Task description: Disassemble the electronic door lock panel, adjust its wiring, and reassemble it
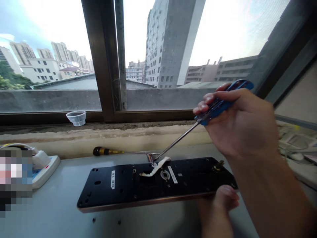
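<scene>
In my right hand point(237, 119), closed around the blue handle, is a screwdriver point(177, 140). Its shaft slants down to the left, and its tip meets the far edge of a long black lock panel point(193, 178) beside a small pale ring. The panel has a "CE 16" label point(113, 180) and a round fitting with a square hole point(165, 175). A white cable point(158, 166) rises from an opening in it. My left hand point(223, 205) grips the panel's near right edge, thumb on top and fingers mostly hidden below.
Behind the panel lies a yellow-and-black screwdriver point(106, 151). A clear plastic cup point(76, 118) stands on the window ledge. At left is a white power strip point(47, 172) with plugs. Two small dark screws point(94, 220) lie on the grey table point(56, 205) near the front.
</scene>
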`<state>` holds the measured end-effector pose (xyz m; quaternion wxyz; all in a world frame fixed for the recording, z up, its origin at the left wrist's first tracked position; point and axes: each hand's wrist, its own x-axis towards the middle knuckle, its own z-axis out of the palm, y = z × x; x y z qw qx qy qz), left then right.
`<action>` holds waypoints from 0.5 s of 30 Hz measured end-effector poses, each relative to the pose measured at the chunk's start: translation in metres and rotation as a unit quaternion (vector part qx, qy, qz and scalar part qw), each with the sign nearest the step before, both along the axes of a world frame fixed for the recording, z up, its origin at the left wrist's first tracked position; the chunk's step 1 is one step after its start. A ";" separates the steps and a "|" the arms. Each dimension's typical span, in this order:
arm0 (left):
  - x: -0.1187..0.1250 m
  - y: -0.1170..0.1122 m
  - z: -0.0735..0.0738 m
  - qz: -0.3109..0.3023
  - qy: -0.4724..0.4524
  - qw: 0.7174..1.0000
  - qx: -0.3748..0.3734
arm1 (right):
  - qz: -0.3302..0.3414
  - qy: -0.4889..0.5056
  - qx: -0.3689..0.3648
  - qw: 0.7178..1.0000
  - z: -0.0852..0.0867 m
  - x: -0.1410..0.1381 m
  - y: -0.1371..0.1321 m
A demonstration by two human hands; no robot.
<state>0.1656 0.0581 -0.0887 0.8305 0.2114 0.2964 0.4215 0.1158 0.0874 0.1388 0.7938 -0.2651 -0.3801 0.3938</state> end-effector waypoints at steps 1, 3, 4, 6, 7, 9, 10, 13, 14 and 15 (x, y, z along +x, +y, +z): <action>0.005 0.004 -0.002 -0.016 0.002 1.000 0.000 | 0.002 -0.003 0.004 1.000 0.000 0.000 0.000; 0.012 0.010 -0.003 -0.039 0.001 0.999 0.002 | 0.005 -0.007 0.009 1.000 0.000 -0.001 -0.001; 0.014 0.012 -0.004 -0.045 -0.002 0.999 0.003 | 0.006 -0.008 0.011 1.000 0.000 -0.001 -0.001; 0.012 0.011 -0.003 -0.049 -0.007 0.999 0.005 | 0.010 -0.009 0.013 1.000 -0.001 0.000 -0.002; 0.009 0.009 -0.001 -0.045 -0.010 0.999 0.006 | 0.012 -0.009 0.015 1.000 -0.001 0.000 -0.002; 0.000 0.000 0.004 -0.024 -0.014 1.000 0.002 | 0.019 -0.009 0.019 1.000 -0.001 0.000 -0.002; -0.005 -0.007 0.008 -0.011 -0.014 1.000 -0.002 | 0.021 -0.007 0.018 1.000 -0.001 0.000 -0.002; -0.021 -0.029 0.027 0.013 0.023 0.999 -0.022 | 0.014 -0.002 0.003 1.000 0.000 0.000 -0.003; -0.028 -0.037 0.034 -0.008 0.054 0.998 -0.019 | 0.011 -0.002 -0.002 1.000 0.000 0.000 -0.003; -0.035 -0.044 0.042 -0.036 0.098 0.994 -0.015 | 0.007 -0.003 -0.004 1.000 0.000 0.000 -0.003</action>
